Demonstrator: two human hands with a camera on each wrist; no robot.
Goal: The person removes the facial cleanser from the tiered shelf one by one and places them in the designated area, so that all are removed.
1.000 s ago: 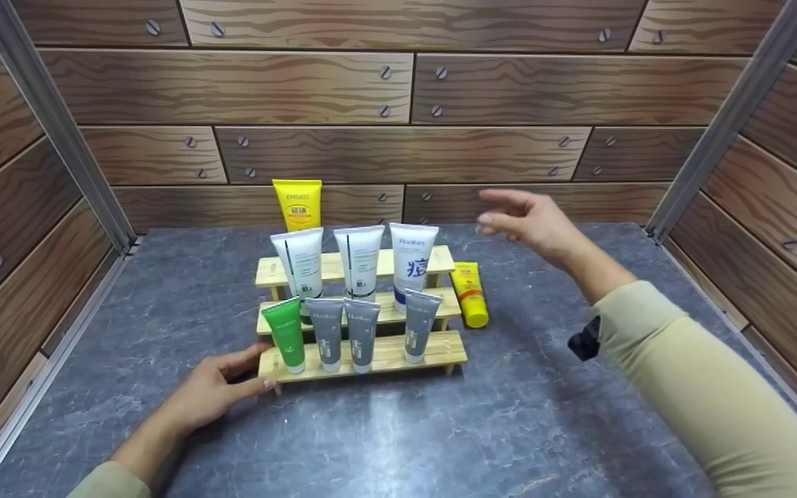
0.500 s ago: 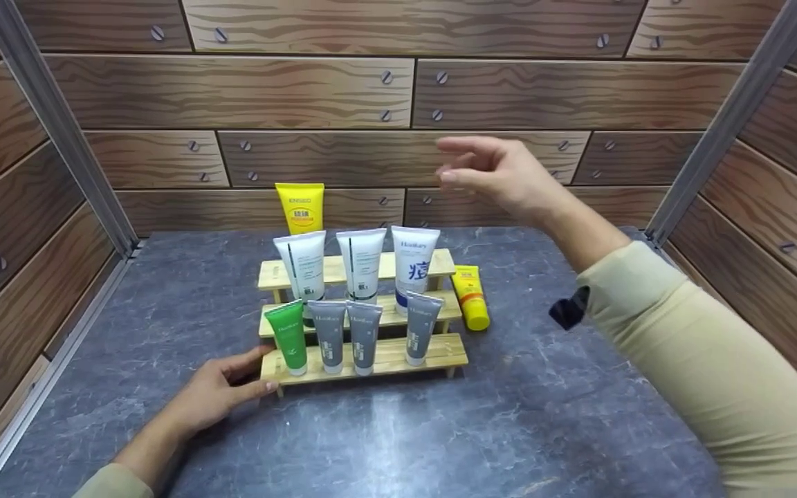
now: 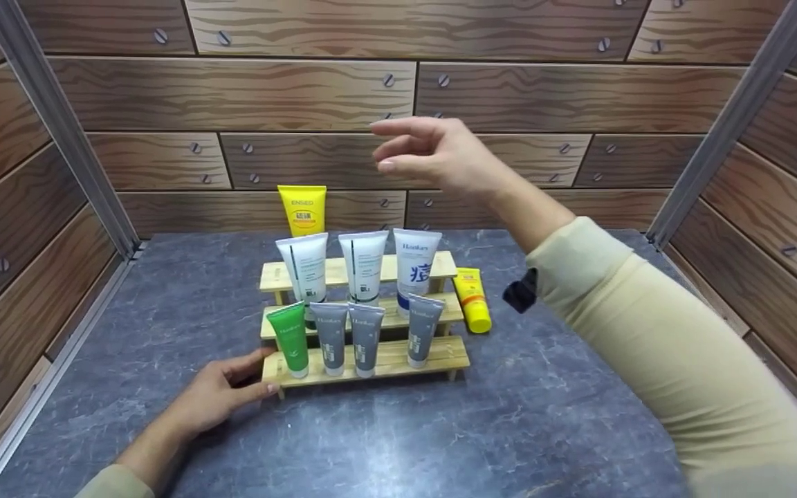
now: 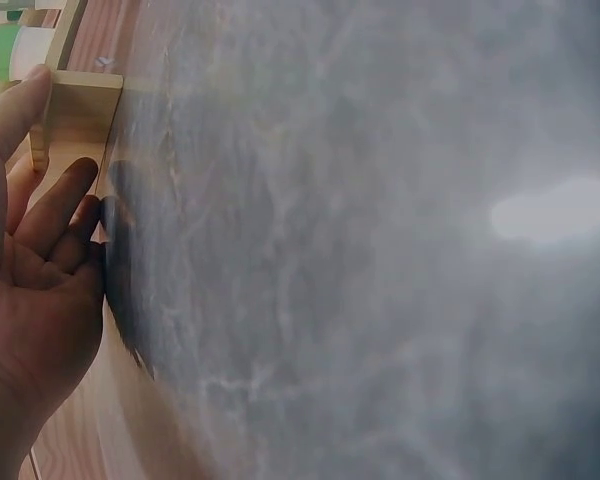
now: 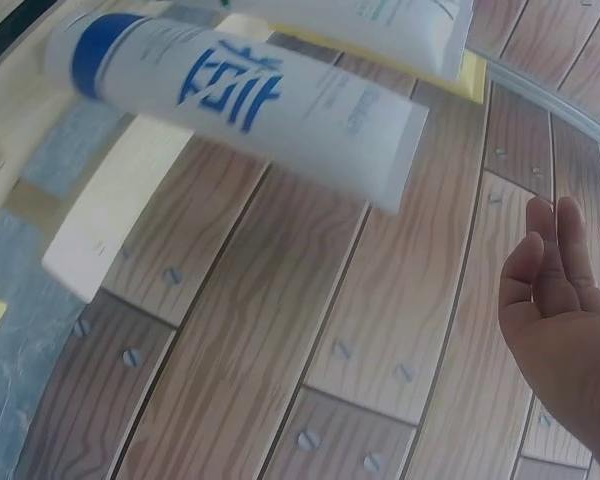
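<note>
A three-step wooden display rack [image 3: 452, 353] stands on the table. My left hand [image 3: 212, 394] holds the left end of its lowest step, thumb at the front corner and index finger farther back. That step bears a green tube [image 3: 291, 340] and several small grey tubes [image 3: 331, 339]. On the step above are two white tubes [image 3: 364, 266] and a white tube with blue print [image 3: 414, 259]. A yellow tube [image 3: 304, 207] rises behind, its base hidden. My right hand [image 3: 454, 159] is in the air above the rack, fingers loosely bent, holding nothing.
Another yellow tube [image 3: 473, 297] is at the rack's right side on the grey marbled table [image 3: 544, 408]. Wood-patterned walls [image 3: 301, 93] enclose the back and sides, with metal posts [image 3: 59, 124] at the corners.
My right hand has risen and moved left, from the right of the rack to above it. My left hand stays at the rack's end, and the tubes keep their places.
</note>
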